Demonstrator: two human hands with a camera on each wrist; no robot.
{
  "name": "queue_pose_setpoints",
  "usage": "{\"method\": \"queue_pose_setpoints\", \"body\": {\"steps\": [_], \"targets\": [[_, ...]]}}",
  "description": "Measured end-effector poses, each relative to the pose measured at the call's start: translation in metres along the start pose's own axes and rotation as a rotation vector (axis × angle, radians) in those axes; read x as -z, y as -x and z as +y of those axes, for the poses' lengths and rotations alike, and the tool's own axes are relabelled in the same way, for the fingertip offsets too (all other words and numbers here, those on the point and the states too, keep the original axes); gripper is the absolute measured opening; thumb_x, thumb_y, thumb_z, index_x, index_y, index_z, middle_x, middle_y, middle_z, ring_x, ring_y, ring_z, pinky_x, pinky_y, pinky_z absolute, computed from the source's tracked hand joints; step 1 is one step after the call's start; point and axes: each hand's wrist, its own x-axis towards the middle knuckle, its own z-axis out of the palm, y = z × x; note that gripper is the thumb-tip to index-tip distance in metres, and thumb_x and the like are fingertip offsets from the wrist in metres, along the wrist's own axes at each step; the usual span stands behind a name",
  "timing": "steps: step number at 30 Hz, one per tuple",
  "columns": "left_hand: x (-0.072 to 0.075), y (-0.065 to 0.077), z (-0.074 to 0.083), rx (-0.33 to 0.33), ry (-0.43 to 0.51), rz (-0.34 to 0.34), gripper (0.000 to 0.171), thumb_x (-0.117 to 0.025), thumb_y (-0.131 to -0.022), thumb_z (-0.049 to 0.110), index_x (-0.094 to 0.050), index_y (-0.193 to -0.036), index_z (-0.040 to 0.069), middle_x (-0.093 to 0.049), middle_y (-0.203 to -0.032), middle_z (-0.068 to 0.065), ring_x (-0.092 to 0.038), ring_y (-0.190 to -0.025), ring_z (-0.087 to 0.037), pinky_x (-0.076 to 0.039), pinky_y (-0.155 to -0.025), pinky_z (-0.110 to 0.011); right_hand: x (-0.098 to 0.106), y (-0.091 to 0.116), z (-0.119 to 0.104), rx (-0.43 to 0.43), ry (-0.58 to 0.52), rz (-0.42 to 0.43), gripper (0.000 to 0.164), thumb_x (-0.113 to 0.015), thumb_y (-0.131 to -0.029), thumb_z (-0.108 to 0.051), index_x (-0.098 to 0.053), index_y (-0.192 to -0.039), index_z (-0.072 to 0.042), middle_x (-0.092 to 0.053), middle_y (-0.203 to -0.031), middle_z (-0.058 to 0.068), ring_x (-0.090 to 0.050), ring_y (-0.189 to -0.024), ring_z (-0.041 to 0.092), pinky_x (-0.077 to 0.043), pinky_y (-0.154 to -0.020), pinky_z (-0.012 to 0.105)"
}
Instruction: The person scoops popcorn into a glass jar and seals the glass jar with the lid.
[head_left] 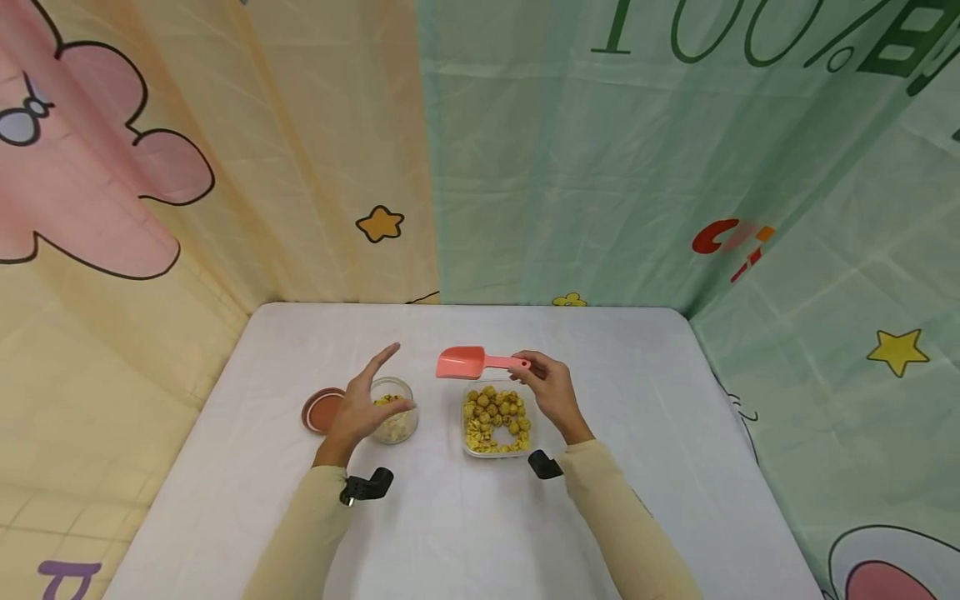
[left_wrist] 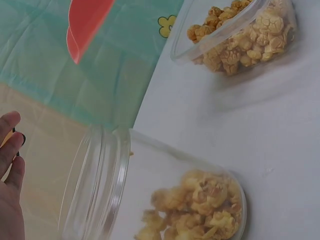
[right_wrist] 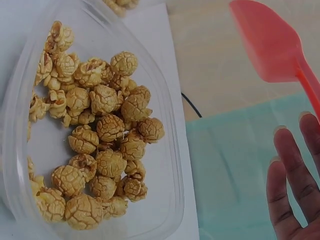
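My right hand (head_left: 553, 390) pinches the end of a pink-red scoop's handle, holding the scoop (head_left: 462, 362) level above the back edge of a clear plastic container (head_left: 495, 455). The scoop's bowl points left. Caramel popcorn (right_wrist: 107, 145) fills much of that container, with a bare patch of its bottom showing. My left hand (head_left: 365, 410) is spread wide, thumb and fingers apart, over and beside a round clear jar (left_wrist: 112, 185). Some popcorn (left_wrist: 200, 205) lies in the bottom of this uncovered jar. Nothing is between the left fingers.
A round reddish-brown lid (head_left: 321, 410) lies on the table left of the jar, partly behind the left hand. The white-covered table (head_left: 450, 533) meets printed curtains (head_left: 525, 167) at its back and sides.
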Motion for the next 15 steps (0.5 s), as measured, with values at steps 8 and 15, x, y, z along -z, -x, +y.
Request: {"method": "queue_pose_setpoints", "body": {"steps": [8, 15], "targets": [[-0.011, -0.003, 0.006, -0.072, 0.037, -0.019, 0.093, -0.085, -0.074, 0.027, -0.033, -0.151, 0.025, -0.032, -0.156, -0.003, -0.023, -0.144, -0.031, -0.018, -0.113, -0.062, 0.013, 0.001, 0.013, -0.04, 0.001, 0.054, 0.023, -0.062, -0.093, -0.005, -0.064, -0.112, 0.008, -0.067, -0.1, 0.022, -0.067, -0.088, 0.034, -0.056, -0.076, 0.028], [-0.02, -0.002, 0.009, -0.088, 0.039, -0.009, 0.093, -0.085, -0.072, 0.031, -0.035, -0.15, 0.024, -0.034, -0.154, -0.006, -0.026, -0.143, -0.034, -0.021, -0.112, -0.063, 0.026, 0.002, 0.039, -0.084, -0.024, 0.078, 0.026, -0.063, -0.092, -0.008, -0.064, -0.114, 0.006, -0.069, -0.101, 0.022, -0.067, -0.089, 0.033, -0.055, -0.078, 0.025]]}}
